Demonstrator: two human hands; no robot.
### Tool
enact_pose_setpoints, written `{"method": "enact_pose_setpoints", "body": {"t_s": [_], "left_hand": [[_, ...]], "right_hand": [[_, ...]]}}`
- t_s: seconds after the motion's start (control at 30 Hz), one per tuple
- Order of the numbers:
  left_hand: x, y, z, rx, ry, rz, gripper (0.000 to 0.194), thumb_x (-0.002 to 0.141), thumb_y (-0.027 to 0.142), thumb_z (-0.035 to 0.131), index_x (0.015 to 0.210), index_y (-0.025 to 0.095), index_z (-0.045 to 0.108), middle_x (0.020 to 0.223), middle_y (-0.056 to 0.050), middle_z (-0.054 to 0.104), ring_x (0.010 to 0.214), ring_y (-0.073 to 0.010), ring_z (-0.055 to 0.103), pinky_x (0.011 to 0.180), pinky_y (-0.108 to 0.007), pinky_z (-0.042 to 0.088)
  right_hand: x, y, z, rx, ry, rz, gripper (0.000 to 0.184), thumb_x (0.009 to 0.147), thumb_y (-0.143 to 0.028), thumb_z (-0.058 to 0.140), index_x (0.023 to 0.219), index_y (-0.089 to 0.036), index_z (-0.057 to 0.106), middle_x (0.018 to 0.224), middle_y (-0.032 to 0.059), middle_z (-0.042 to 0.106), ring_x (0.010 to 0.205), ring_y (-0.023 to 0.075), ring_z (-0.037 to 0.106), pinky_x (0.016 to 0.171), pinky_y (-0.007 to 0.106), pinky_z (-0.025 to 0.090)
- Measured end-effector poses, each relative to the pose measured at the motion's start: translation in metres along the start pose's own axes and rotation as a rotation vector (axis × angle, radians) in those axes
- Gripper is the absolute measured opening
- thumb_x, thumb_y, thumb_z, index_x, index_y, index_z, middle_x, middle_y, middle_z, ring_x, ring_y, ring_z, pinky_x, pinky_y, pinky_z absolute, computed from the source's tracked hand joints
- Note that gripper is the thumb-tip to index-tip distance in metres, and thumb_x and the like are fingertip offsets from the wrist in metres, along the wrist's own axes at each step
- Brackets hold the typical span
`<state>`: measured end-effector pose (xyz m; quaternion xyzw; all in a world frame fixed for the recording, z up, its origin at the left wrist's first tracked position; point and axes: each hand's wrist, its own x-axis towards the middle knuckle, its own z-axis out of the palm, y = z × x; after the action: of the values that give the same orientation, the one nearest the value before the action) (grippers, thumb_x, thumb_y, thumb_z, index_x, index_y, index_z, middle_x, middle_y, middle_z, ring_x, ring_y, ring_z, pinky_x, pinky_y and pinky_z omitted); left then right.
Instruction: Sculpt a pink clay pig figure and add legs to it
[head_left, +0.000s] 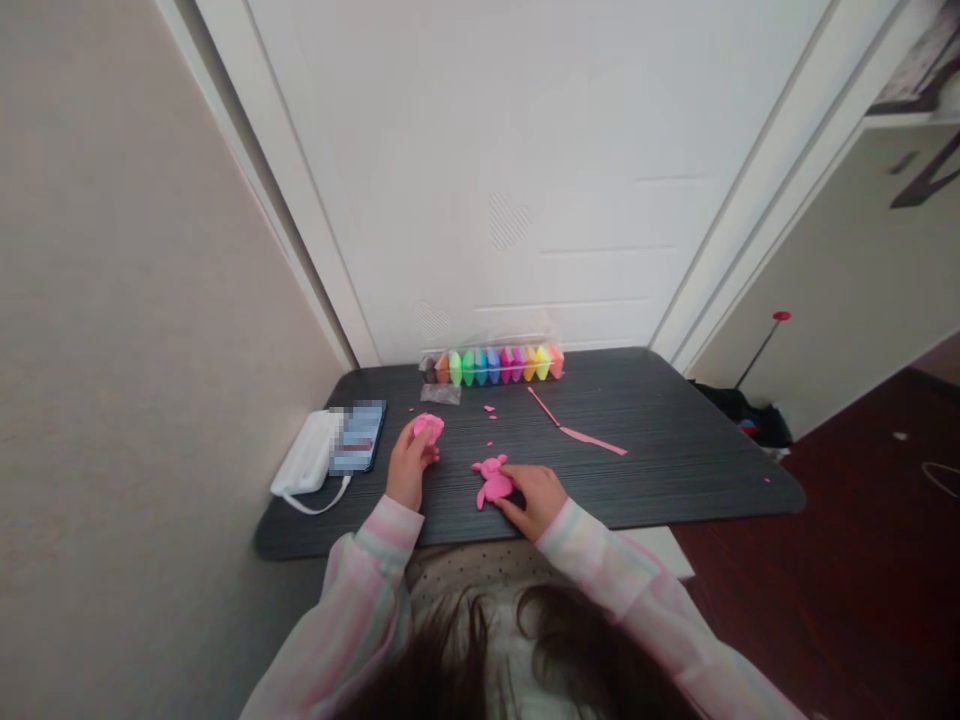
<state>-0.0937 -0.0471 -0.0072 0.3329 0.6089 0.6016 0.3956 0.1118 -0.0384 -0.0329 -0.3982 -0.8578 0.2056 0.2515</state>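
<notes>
the left hand [411, 460] is pinching a pink lump [430, 429] over the dark table [675, 440], near the phone [358, 437]. the right hand [534, 498] is curling thumb and fingers around the side of the pink figure [495, 481], which is lying near the table's front edge. pink scraps [490, 409] are lying beyond it, before the coloured clay [493, 366]

phone [358, 437] screen is partly covered by mosaic; right palm [541, 497] hides part of clay figure [495, 480]; sleeves [712, 640] are cut by bottom edge
</notes>
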Motion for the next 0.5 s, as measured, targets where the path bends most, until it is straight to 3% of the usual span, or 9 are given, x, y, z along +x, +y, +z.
{"method": "enact_pose_setpoints", "body": {"t_s": [0.2,0.4,0.5], "left_hand": [[-0.012,-0.003,-0.005,-0.291,0.008,-0.141,0.029,0.084,0.037,0.046,0.097,0.012,0.053,0.084,-0.003,0.057,0.067,-0.0091,0.055,0.059,-0.025,0.048],[-0.017,-0.003,-0.002,-0.367,0.038,-0.189,0.025,0.084,0.035,0.046,0.087,0.011,0.054,0.071,0.001,0.054,0.055,-0.0055,0.05,0.05,-0.02,0.044],[-0.019,0.0,0.0,-0.35,0.026,-0.238,0.023,0.084,0.033,0.048,0.087,0.011,0.054,0.071,0.001,0.055,0.055,-0.0056,0.05,0.05,-0.02,0.045]], "right_hand": [[-0.001,-0.002,-0.004,0.175,0.112,0.023,0.041,0.062,-0.039,0.067,0.097,-0.02,0.061,0.096,0.01,0.063,0.092,0.0255,0.056,0.083,0.04,0.04],[0.002,0.024,-0.006,0.425,0.385,0.161,0.031,0.082,-0.042,0.042,0.098,-0.019,0.054,0.086,0.0068,0.061,0.078,0.0165,0.059,0.071,0.033,0.048],[0.01,0.037,-0.005,0.489,0.463,0.205,0.032,0.084,-0.044,0.04,0.092,-0.017,0.054,0.076,0.0036,0.06,0.067,0.0133,0.058,0.061,0.029,0.049]]}}
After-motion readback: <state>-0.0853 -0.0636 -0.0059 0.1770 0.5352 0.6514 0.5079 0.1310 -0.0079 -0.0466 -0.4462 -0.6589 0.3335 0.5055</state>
